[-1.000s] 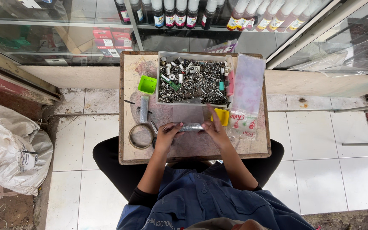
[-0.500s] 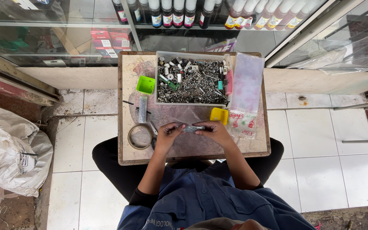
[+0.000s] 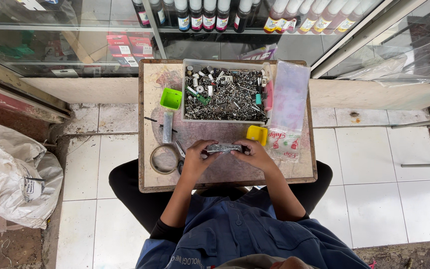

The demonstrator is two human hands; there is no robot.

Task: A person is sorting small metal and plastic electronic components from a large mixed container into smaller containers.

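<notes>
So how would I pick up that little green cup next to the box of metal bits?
Probably from straight above, pinching two opposite walls near the rim. The green cup is small and square, stands upright with its open mouth facing up, and sits on the board just left of the clear tray of metal parts. Its left and near sides look free, so fingers should fit there.

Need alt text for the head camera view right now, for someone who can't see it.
Seen from above, a seated person's left hand and right hand hold a small silvery metal part between them over a worn board on the lap. Behind it are a clear tray of metal bits, a green cup and a yellow cup.
</notes>
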